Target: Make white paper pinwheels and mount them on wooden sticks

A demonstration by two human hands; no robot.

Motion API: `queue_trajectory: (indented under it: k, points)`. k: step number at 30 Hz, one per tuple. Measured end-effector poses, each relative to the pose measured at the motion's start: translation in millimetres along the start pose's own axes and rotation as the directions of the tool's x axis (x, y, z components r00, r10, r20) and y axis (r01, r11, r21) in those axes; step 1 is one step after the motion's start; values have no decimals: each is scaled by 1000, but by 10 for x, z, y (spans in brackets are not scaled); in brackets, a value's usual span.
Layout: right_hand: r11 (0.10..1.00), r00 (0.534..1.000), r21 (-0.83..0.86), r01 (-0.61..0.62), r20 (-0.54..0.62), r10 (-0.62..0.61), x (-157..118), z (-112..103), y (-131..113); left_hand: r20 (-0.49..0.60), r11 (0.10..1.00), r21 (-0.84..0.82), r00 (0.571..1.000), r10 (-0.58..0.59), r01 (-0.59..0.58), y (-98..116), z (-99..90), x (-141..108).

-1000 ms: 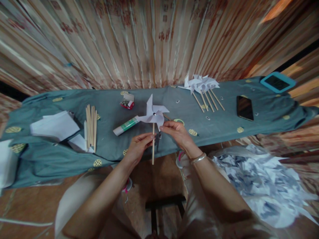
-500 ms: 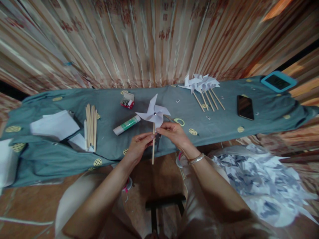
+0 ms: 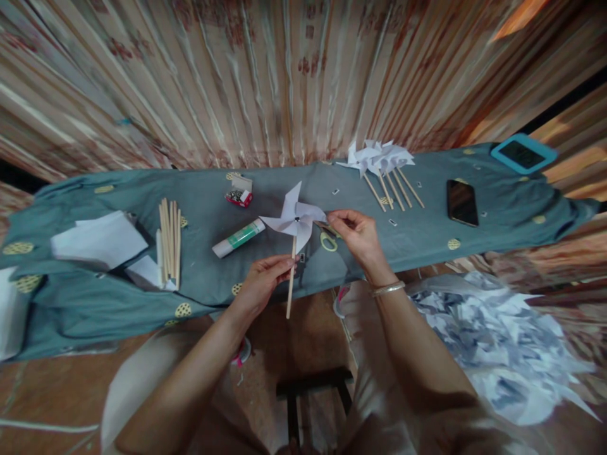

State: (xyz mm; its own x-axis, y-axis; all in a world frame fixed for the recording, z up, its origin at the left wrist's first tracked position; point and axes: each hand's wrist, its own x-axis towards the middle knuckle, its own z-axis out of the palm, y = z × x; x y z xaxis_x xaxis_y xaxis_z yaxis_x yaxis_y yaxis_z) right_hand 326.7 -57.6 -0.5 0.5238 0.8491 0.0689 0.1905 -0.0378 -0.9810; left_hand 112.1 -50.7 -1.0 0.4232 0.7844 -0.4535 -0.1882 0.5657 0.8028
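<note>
A white paper pinwheel (image 3: 297, 218) on a thin wooden stick stands tilted slightly in front of me, with a small metal pin at its centre. My left hand (image 3: 265, 281) is closed around the stick, pinching it between thumb and fingers below the blades. At the tip of the right-hand blade, the fingers of my right hand (image 3: 358, 235) are pinched together. Scissors (image 3: 328, 241) with pale green handles lie partly behind that blade, close to my right hand. A glue stick (image 3: 238, 238) with a green label rests left of the pinwheel.
An open box of pins (image 3: 239, 191) is on the cloth-covered table (image 3: 203, 189). Wooden sticks (image 3: 169, 243) and white paper (image 3: 100, 240) lie left. Finished pinwheels (image 3: 382, 158), a phone (image 3: 462, 202) and a blue-framed tablet (image 3: 523, 153) lie right. A bag of paper pieces (image 3: 497, 341) stands lower right.
My right hand has moved from the stick, up and right to the tip of a blade. The left hand keeps its hold on the stick. More of the scissors shows.
</note>
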Motion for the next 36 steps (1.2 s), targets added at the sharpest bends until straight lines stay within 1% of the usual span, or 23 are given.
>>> queue_trajectory:
  k: [4,7,13,18,25,32,36]
  points:
    - [996,997,56,-64,41,62,4,26,13,-8,1000,-4,1000,4,-4,-19,-5,15]
    - [993,995,78,-87,59,82,6,35,30,-10,1000,-5,1000,17,-17,-29,-10,29]
    - [985,992,130,-112,75,103,-26,61,5,-21,1000,-6,1000,23,-23,-17,3,26]
    - [984,989,127,-127,93,116,-72,70,-59,-38,1000,-13,999,13,-14,-1,16,16]
    - [976,977,154,-156,167,130,-141,80,-127,-55,1000,-13,998,23,-24,-10,13,32]
    - [959,966,209,-194,209,150,-213,126,-166,-61,999,-22,998,22,-24,2,21,22]
    - [963,955,188,-194,260,141,-227,130,-155,-65,999,-34,998,10,-12,-3,17,24]
